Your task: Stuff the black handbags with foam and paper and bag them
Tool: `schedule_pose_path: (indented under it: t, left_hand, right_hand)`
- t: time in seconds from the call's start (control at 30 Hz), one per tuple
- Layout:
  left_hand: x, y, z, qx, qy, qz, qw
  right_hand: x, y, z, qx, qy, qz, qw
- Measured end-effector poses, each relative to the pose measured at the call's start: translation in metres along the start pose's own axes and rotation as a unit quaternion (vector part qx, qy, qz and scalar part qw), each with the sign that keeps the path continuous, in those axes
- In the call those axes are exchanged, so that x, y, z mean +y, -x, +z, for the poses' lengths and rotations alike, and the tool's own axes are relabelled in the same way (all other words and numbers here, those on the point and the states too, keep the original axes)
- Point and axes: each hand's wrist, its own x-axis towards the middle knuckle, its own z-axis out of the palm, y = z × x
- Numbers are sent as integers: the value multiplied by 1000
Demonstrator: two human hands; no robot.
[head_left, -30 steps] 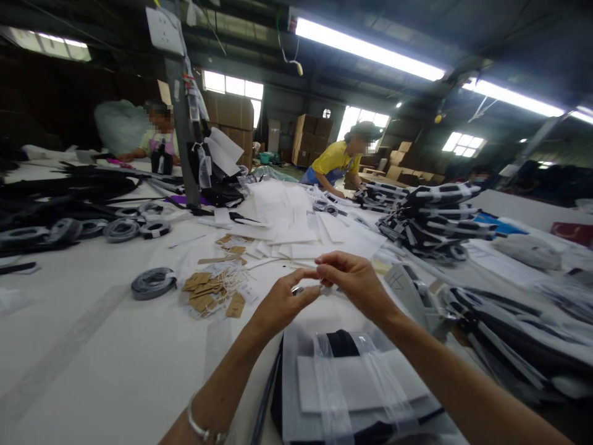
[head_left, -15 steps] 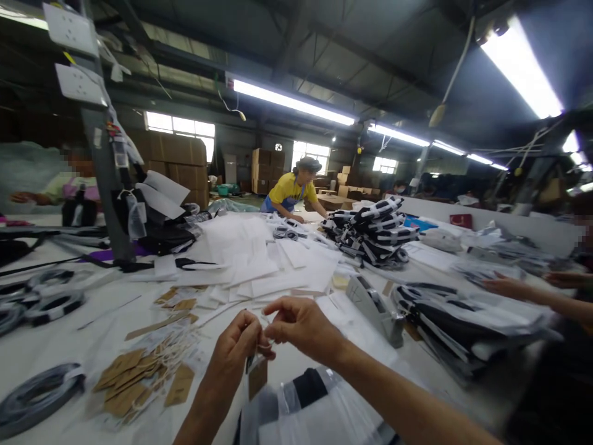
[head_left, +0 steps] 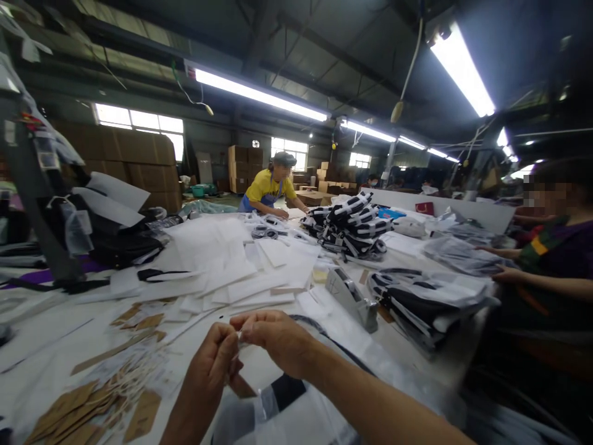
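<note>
My left hand (head_left: 212, 361) is closed in a pinch on the white string of a brown cardboard hang tag (head_left: 242, 387), which dangles below its fingers. Right against it, my right hand (head_left: 277, 341) pinches what looks like the same string, the fingertips of both hands meeting. Beneath them lies a black, grey and white bag (head_left: 286, 392), partly wrapped in white sheet and clear plastic. Its dark strap curves out behind my right wrist. The string between the fingertips is mostly hidden.
Loose brown hang tags (head_left: 76, 408) with strings lie at the left. White foam sheets (head_left: 241, 272) cover the middle. Wrapped bags (head_left: 417, 296) and a black-and-white pile (head_left: 347, 225) stand to the right. One person (head_left: 273, 185) leans over the far side; another (head_left: 556, 253) handles plastic-wrapped goods.
The view has turned to the right, bringing more of the person at the right into sight. Both hands stay together at the string, and the hang tag hangs at a different tilt.
</note>
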Motion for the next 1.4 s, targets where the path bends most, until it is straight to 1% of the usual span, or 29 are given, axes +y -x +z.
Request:
schedule_pose_path:
  t: [0.07, 0.13, 0.17, 0.27, 0.3, 0.33, 0.37, 0.4, 0.43, 0.47, 0.5, 0.53, 0.57, 0.6, 0.67, 0.7, 0.73, 0.77, 0.8, 0.9, 1.0, 1.13, 1.23, 1.3, 1.4]
  left_hand:
    - [-5, -2, 3, -42, 51, -23, 998]
    - [-8, -3, 4, -75, 82, -39, 993]
    - [-7, -3, 5, -87, 91, -43, 991]
    - [1, 1, 4, -113, 83, -43, 989]
    - [5, 4, 2, -113, 70, -37, 990]
    - [9, 5, 0, -117, 44, -29, 992]
    - [11, 4, -3, -114, 25, -16, 993]
    - [10, 0, -8, -103, -6, -2, 995]
    - [5, -4, -15, -88, -73, 7, 993]
    - [-3, -10, -23, -61, -186, 3, 981]
    - [-13, -14, -31, -36, -307, -17, 951]
    - [-25, -18, -39, -21, -345, -49, 937]
    - [-36, -19, -46, -16, -379, -74, 922]
    - [-47, -19, -51, -18, -397, -97, 912]
    - [-63, -17, -54, -45, -406, -125, 904]
    - [-70, -16, -54, -63, -409, -133, 900]
    - [-75, -16, -52, -80, -409, -138, 898]
    - [-79, -15, -50, -94, -406, -141, 898]
    - [-82, -16, -48, -106, -400, -142, 899]
    - [-90, -18, -44, -123, -365, -140, 912]
    - [-95, -21, -46, -128, -309, -138, 932]
    - [-100, -22, -51, -128, -215, -135, 959]
    - [-101, -22, -53, -126, -131, -141, 973]
    - [-100, -22, -53, -111, -74, -154, 979]
    - [-100, -21, -51, -77, 7, -190, 979]
  right_hand:
    - [6, -3, 4, 20, -57, -5, 998]
    - [9, -10, 6, 51, -110, -22, 992]
    - [9, -13, 6, 65, -136, -18, 988]
    - [1, -14, 4, 96, -184, 47, 977]
    - [-4, -9, 1, 110, -185, 59, 975]
    - [-11, -4, -2, 130, -178, 45, 974]
    - [-20, 0, -8, 150, -161, 12, 975]
    - [-29, 3, -15, 168, -113, 0, 979]
    - [-38, 2, -23, 163, -40, 4, 986]
    - [-46, -1, -32, 157, 43, 5, 987]
    - [-51, -6, -41, 144, 130, 21, 981]
    - [-52, -13, -48, 134, 208, 44, 968]
    - [-50, -19, -53, 120, 290, 68, 947]
    - [-44, -24, -56, 104, 370, 96, 918]
    - [-24, -34, -55, 65, 512, 155, 842]
    - [-11, -39, -54, 43, 565, 183, 804]
    - [4, -45, -52, 21, 598, 212, 773]
    - [18, -50, -50, -2, 611, 243, 753]
    - [31, -55, -48, -24, 609, 273, 744]
    - [62, -66, -46, -82, 562, 344, 748]
    - [74, -73, -45, -120, 512, 382, 760]
    - [74, -82, -49, -143, 373, 452, 798]
    - [71, -86, -57, -154, 282, 488, 812]
    - [70, -88, -63, -151, 255, 487, 822]
    - [69, -87, -67, -141, 236, 459, 845]
